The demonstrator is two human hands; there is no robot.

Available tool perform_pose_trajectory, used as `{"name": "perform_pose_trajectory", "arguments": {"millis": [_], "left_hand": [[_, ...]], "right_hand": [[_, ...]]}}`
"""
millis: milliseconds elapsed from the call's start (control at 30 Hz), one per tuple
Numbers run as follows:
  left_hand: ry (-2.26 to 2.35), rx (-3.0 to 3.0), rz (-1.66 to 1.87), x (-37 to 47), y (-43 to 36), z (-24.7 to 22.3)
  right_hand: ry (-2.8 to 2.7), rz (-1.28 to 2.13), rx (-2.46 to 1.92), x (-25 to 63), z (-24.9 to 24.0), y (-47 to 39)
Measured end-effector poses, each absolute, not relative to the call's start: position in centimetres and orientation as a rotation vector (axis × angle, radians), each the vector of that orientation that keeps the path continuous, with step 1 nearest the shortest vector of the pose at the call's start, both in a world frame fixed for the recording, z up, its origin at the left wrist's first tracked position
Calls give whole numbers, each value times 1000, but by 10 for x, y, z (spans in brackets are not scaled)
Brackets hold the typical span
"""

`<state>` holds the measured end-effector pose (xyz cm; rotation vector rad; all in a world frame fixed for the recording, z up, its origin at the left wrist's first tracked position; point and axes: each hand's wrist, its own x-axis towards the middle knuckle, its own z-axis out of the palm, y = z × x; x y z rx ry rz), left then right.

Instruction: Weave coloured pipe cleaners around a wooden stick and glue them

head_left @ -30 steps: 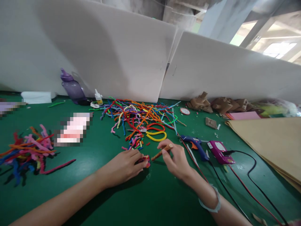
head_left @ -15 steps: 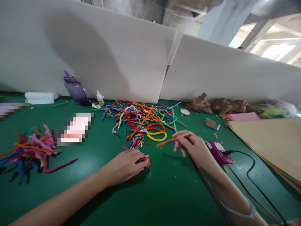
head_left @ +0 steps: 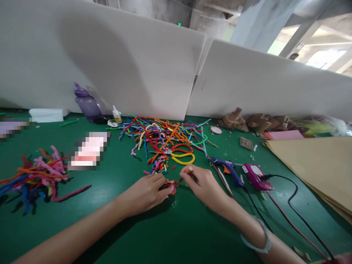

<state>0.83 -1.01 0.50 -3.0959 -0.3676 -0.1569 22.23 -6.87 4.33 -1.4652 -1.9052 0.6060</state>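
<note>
Between the fingers of my left hand (head_left: 150, 192) is a small bundle of red, pink and orange fuzzy pieces (head_left: 172, 187), partly hidden by the fingers and resting low over the table. My right hand (head_left: 200, 183) is closed around a thin brown wooden stick (head_left: 189, 169). Its lower end points at the right side of the bundle; whether it touches I cannot tell. Just beyond both hands lie short cut bits of pipe cleaner (head_left: 159, 165). Scissors (head_left: 183, 154) with one red and one yellow handle lie behind them, blades to the left.
A pile of long coloured pipe cleaners (head_left: 165, 132) lies at the back, with another heap (head_left: 41, 172) on the left. A blue glue gun (head_left: 228, 169) and a purple box (head_left: 257, 177) with cords are on the right. A purple bottle (head_left: 88, 104) stands near the partition (head_left: 123, 66).
My right hand has moved left and down, bringing the stick from a flat hold to a steep tilt beside the bundle. The glue gun is now uncovered. My left hand has barely moved.
</note>
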Motion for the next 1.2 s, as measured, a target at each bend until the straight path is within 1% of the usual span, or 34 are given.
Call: {"name": "perform_pose_trajectory", "arguments": {"millis": [533, 933, 1200], "left_hand": [[-382, -3119, -194, 8, -9, 3], [-382, -3100, -194, 7, -10, 0], [-366, -3111, -251, 8, -9, 2]], "right_hand": [[-2086, 591, -1390, 224, 46, -75], [-2193, 516, -1322, 227, 51, -79], [-2173, 581, -1333, 228, 58, -78]]}}
